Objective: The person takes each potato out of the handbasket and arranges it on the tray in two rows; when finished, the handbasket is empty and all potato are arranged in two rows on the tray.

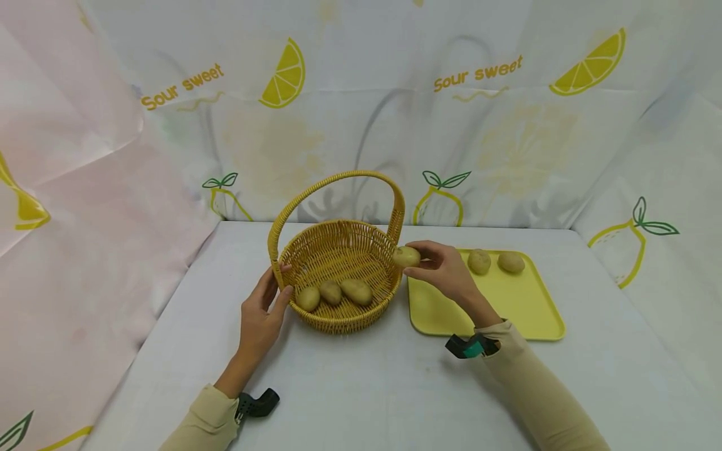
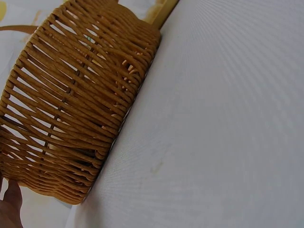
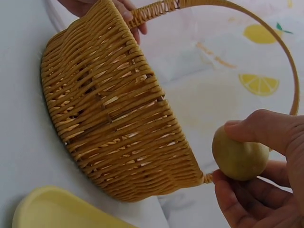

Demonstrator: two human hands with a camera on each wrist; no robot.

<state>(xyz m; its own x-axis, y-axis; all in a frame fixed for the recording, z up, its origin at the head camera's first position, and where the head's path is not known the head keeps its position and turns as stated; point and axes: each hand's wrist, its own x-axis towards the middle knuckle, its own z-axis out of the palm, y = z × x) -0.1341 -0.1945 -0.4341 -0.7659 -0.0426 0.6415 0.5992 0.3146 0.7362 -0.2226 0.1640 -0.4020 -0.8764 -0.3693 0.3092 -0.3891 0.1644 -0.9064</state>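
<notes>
A round wicker basket (image 1: 344, 250) with a tall arched handle stands upright on the table. Three potatoes lie together inside it: one potato (image 1: 308, 299) at the left, a smaller potato (image 1: 330, 292) beside it and a longer potato (image 1: 357, 292). My left hand (image 1: 262, 319) grips the basket's left rim at the handle's foot, thumb outside. Between thumb and fingers, my right hand (image 1: 448, 272) pinches another potato (image 3: 240, 154) at the basket's right rim, above rim height in the right wrist view. The left wrist view shows mainly the basket's woven side (image 2: 71, 104).
To the basket's right lies a yellow tray (image 1: 507, 313) with two potatoes near its far edge, one rounder potato (image 1: 479, 261) and one oval potato (image 1: 511, 262). A white cloth (image 1: 361, 388) covers the table. Lemon-printed curtains (image 1: 350, 138) hang behind and at both sides.
</notes>
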